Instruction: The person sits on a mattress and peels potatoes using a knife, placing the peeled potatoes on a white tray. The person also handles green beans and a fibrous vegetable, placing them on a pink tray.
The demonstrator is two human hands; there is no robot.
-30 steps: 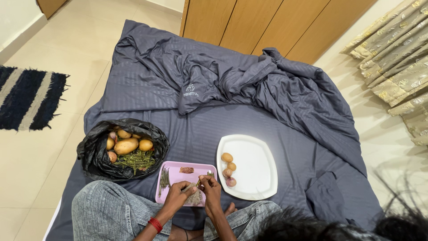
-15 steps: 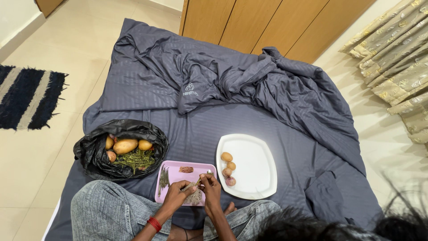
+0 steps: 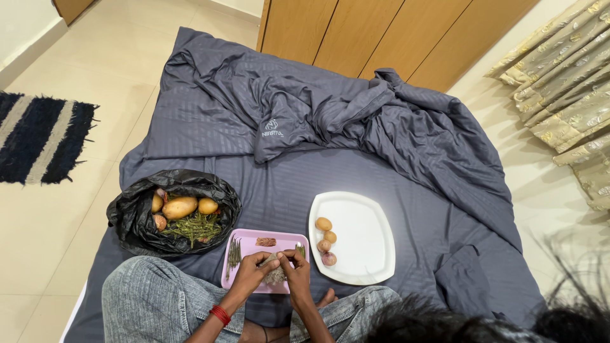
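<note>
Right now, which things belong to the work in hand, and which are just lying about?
In use:
left hand and right hand, together holding a small brownish vegetable
pink tray
white plate
black bag of vegetables

Lying about:
crumpled grey sheet
striped rug
curtain

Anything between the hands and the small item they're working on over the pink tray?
No. Left hand and right hand already grip the small brownish vegetable directly above the pink tray. Nothing visible sits between them.
</note>
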